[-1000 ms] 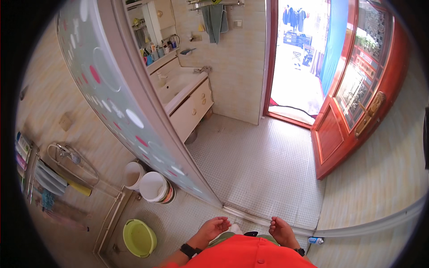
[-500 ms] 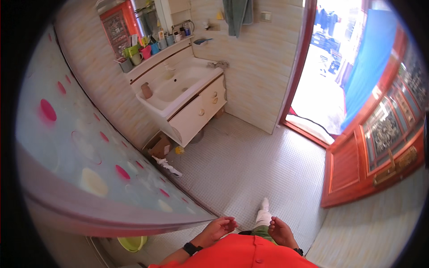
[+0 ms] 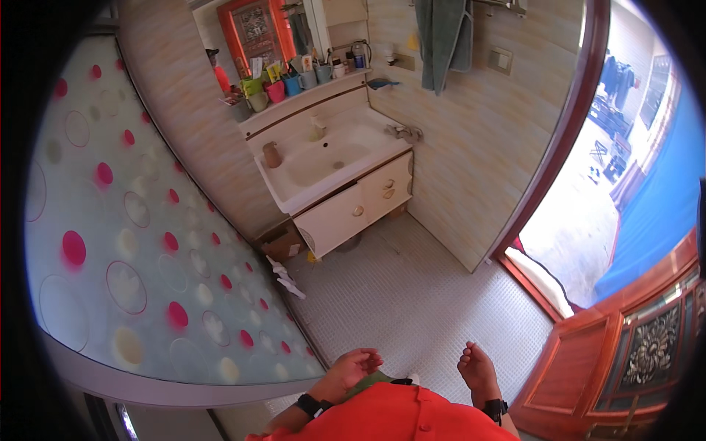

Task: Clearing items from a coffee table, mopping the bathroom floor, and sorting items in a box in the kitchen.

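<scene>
"Two hands in the head view: what are the fingers doing?"

"The left hand has its fingers loosely bent and a little apart. The right hand has them curled inward; whether the tips meet, I cannot tell. A dark watch sits behind the left fingers, on the wrist."

"What's nearest to each?"

"Left of the left fingers stands the spotted panel, its lower edge running to just beside that forearm. Right of the right fingers is the red door, apart from them. Between and beyond both sets of fingers spreads the floor."

"And farther out?"

"Well beyond the left fingers, the sink tops a cabinet, with a brown cup at its left end and a rag on its far right corner. A towel hangs well beyond the gap between the hands. Past the right fingers, behind the door, hangs a blue curtain."
</scene>
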`<control>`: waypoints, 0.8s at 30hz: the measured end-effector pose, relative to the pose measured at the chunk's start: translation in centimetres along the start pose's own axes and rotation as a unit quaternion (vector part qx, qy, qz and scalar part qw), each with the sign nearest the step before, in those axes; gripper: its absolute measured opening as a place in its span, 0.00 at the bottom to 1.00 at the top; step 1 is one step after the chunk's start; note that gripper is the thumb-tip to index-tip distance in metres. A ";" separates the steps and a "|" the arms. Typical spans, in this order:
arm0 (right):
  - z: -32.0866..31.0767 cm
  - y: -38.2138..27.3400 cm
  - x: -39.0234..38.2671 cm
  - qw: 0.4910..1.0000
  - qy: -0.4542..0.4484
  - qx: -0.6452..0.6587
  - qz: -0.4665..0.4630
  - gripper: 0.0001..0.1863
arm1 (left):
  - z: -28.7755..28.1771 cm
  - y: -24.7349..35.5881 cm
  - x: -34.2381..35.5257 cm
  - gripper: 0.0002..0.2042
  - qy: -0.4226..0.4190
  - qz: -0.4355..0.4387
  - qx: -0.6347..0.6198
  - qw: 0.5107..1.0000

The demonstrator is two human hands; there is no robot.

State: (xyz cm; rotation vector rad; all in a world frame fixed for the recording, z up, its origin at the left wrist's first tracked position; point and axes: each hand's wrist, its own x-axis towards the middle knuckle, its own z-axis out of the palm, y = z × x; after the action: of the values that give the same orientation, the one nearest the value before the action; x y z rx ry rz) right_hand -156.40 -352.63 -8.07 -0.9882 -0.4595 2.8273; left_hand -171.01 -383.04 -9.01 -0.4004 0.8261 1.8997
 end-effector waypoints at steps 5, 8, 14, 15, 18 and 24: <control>1.8 -3.2 4.9 1.000 0.003 0.012 0.000 0.06 | 2.3 3.6 4.1 0.10 0.030 0.020 -0.014 0.999; 4.1 -4.2 8.9 1.000 0.002 0.002 0.009 0.06 | 2.0 7.1 7.3 0.10 0.012 0.035 -0.036 0.999; 11.6 -5.7 18.2 0.996 -0.011 -0.090 -0.021 0.08 | 0.6 16.3 13.0 0.11 0.006 0.087 -0.048 0.995; 13.5 -5.9 19.8 0.995 -0.018 -0.095 -0.023 0.08 | 0.0 18.0 13.9 0.11 -0.004 0.095 -0.070 0.993; 19.7 -6.2 24.3 0.983 -0.031 -0.168 -0.060 0.09 | -0.8 23.3 15.4 0.10 0.009 0.110 -0.085 0.990; 34.7 -7.2 33.9 0.911 -0.121 -0.382 -0.098 0.11 | -3.2 33.6 17.8 0.11 0.008 0.183 -0.076 0.980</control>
State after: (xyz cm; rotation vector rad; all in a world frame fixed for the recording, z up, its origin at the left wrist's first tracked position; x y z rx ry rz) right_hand -204.51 -347.42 -0.04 -0.5989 -1.6743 2.5912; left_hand -209.19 -382.95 -9.38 -0.3768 0.8083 2.3145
